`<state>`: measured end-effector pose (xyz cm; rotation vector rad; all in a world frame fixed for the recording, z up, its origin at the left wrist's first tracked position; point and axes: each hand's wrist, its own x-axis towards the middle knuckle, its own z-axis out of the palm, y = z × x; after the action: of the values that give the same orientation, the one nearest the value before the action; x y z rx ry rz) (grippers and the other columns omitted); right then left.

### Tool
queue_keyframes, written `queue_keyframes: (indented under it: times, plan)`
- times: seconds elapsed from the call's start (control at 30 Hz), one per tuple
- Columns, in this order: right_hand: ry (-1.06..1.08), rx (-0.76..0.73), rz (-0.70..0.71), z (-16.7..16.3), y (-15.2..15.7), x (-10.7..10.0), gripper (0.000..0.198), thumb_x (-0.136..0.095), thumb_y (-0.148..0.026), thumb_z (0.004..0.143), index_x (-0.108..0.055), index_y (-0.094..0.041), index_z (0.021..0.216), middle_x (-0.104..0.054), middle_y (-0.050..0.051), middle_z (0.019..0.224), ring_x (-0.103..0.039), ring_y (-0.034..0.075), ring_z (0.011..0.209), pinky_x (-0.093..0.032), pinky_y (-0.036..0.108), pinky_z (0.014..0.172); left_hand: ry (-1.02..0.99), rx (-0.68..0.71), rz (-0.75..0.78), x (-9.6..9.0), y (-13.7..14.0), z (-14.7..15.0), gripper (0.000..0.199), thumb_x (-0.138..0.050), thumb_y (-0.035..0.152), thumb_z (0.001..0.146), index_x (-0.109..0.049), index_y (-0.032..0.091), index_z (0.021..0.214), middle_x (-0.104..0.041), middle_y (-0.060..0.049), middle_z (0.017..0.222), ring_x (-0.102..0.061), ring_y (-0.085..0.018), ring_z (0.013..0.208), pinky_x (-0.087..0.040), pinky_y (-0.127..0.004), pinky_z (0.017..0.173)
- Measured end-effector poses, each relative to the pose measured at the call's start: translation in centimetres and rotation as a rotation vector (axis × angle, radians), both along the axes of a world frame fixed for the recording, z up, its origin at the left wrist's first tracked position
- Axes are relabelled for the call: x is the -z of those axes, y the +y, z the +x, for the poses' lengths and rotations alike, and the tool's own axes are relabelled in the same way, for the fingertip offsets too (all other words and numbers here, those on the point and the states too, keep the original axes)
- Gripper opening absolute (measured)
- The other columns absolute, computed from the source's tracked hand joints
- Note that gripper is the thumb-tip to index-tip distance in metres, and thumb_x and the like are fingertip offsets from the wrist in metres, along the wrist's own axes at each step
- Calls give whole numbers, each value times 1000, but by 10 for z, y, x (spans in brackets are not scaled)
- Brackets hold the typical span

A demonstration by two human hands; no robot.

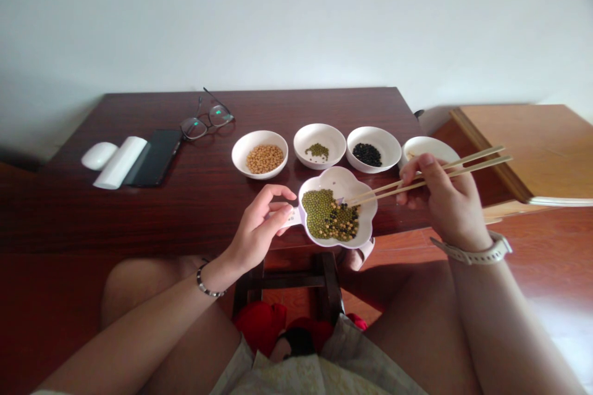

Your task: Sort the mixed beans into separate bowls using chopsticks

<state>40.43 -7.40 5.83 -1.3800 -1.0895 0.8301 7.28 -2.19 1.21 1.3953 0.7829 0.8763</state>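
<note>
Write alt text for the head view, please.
A left hand holds a flower-shaped dish of mixed beans while the right hand holds chopsticks in it. Behind it stand four white bowls; three hold tan beans, green beans and black beans. Glasses lie farther left.

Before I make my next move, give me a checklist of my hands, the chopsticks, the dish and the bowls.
1. Left hand on the handle of the white flower-shaped dish: ok.
2. Right hand holding the pale wooden chopsticks, tips in the dish: ok.
3. Dish holding one colour of beans: not ok; green, black and tan.
4. Bean caught between the tips: cannot tell; too small.
5. Contents of the far-right round white bowl: cannot tell; partly hidden by the right hand.
</note>
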Motion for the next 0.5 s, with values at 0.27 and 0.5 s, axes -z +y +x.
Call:
queue_keyframes:
  times: [0.27, 0.5]
  plan:
    - [-17, -8, -7, 1, 0, 2, 49, -67, -62, 108, -70, -22, 80, -67, 4, 68, -66, 15, 57, -49, 22, 46, 7, 4, 3, 1, 1, 0, 21, -69, 38, 108, -64, 21, 119, -53, 6, 70, -48, -11, 61, -34, -25, 57]
    - [-22, -17, -31, 3, 1, 4, 48, -65, -62, 109, -74, -22, 84, -67, 3, 67, -59, 12, 53, -48, 22, 46, 6, 5, 2, 0, 1, 0, 21, -69, 38, 109, -63, 21, 119, -52, 7, 70, -48, -11, 61, -34, -25, 57]
